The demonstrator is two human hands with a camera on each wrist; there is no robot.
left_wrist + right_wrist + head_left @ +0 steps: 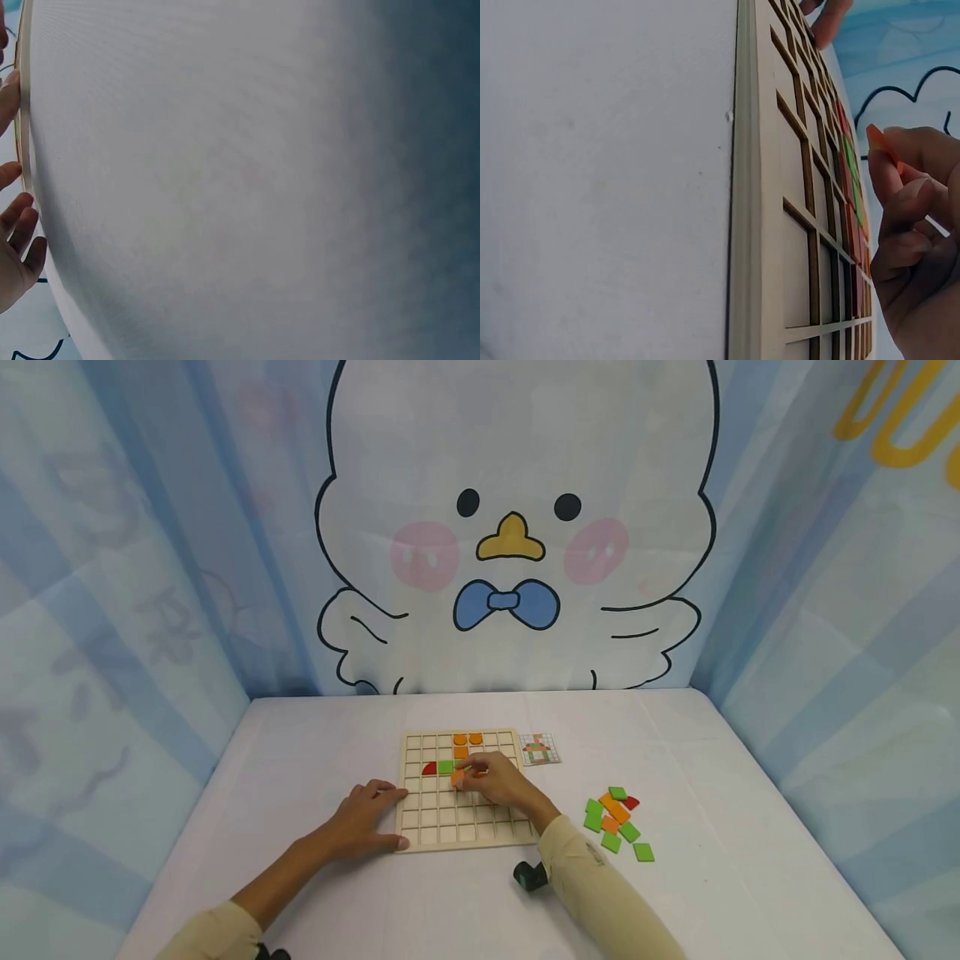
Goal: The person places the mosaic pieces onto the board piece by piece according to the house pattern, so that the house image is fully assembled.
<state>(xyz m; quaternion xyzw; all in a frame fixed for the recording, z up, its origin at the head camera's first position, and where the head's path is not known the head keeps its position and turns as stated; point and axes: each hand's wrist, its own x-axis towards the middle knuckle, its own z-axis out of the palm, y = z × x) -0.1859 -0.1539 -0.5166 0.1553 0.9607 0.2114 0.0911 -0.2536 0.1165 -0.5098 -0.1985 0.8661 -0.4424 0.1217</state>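
Observation:
A wooden grid board (450, 837) lies on the table, with orange round and square pieces, a green square (445, 767) and a red quarter piece (429, 768) in its upper cells. My right hand (497, 778) pinches an orange piece (457, 778) between thumb and fingers just over the board; the right wrist view shows that piece (876, 138) tilted in the fingertips of the hand (922, 225). My left hand (363, 822) touches the board's left edge with thumb and fingers spread; in the left wrist view the hand (15, 247) shows at the far left.
A small pattern card (540, 749) lies against the board's upper right. To the right is a loose pile of green, orange and red pieces (618, 812). A dark device (529, 877) is by the right sleeve. Printed curtains (510, 652) stand behind and at both sides.

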